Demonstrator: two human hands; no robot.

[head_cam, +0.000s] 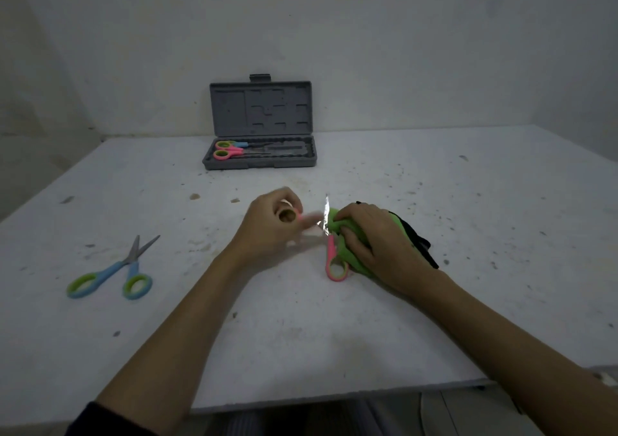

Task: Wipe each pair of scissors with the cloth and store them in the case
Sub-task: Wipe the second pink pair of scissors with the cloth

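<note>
**Wiping the pink scissors**

My left hand (272, 221) is gripping one handle loop of the open pink scissors (331, 251), while my right hand (374, 238) is pressing the green cloth (351, 231) round a blade. Blue scissors (110, 273) are lying at the left; two pairs are sitting in the open case (261, 161) behind.

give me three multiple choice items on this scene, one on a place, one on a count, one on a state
1. Where do the loose blue-handled scissors with green loops lie?
A. on the white table, left of both arms
B. in the case
C. under the cloth

2. How many pairs lie in the grey plastic case?
A. none
B. two
C. four

3. The case lid is
A. shut
B. taken off
C. open, standing up

Key: 1 A, they lie apart from both hands; 2 B, two pairs of handles show inside; 3 C, its moulded inside faces the camera.
</note>
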